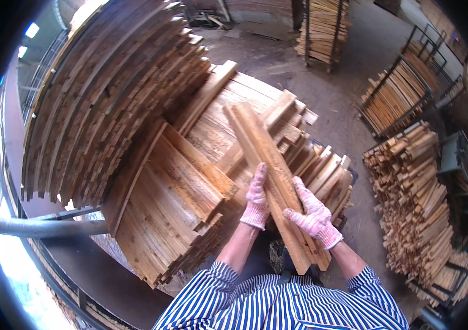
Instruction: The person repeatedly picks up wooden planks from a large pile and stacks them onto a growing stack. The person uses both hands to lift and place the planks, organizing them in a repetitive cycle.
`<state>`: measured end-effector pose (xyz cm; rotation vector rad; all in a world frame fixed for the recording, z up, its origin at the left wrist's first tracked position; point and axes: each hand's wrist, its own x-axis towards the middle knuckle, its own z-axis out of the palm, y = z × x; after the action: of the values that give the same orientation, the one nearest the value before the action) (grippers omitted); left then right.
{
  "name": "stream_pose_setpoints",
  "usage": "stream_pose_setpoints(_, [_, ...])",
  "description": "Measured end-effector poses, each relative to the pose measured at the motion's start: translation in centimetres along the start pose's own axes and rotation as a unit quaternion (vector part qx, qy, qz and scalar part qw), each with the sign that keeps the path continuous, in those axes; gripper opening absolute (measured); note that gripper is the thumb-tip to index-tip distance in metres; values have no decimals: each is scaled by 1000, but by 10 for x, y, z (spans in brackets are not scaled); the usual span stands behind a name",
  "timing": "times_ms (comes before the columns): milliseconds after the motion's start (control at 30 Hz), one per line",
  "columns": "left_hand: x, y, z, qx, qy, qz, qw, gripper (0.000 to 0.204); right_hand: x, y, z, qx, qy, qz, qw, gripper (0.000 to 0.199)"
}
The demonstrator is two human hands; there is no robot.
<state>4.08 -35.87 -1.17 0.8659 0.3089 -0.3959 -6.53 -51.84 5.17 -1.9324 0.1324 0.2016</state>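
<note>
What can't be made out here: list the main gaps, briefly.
All in the head view:
Left hand in a pink-and-white knit glove: some fingers, hidden behind the long brown wooden boards.
Those boards' undersides: turned away from the camera.
Tall stack of brown wooden planks: part cut off by the upper edge.
Far-left surroundings: washed out by white glare.

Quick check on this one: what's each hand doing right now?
Left hand: closed, holding the wooden boards along their left side.
Right hand: closed, holding the same boards from the right.
</note>
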Motion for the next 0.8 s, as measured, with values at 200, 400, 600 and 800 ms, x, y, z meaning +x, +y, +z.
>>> stream_pose_setpoints(200, [-19, 112, -55, -19, 17, 41, 999, 72, 120, -37, 63, -120, -51, -23, 991, 82])
stream_pose_setpoints(400, [-26, 162, -130, -53, 88, 42, 994, 71, 265, -89, 144, -226, -50, -40, 972, 64])
stream_pose_setpoints(600, [-28, 182, -174, 17, 198, 108, 974, 74, 306, -121, 226, -284, -125, -68, 948, 48])
stream_pose_setpoints(800, [-4, 202, -149, -39, 108, 34, 993, 80, 308, -101, 227, -376, -97, -179, 904, 66])
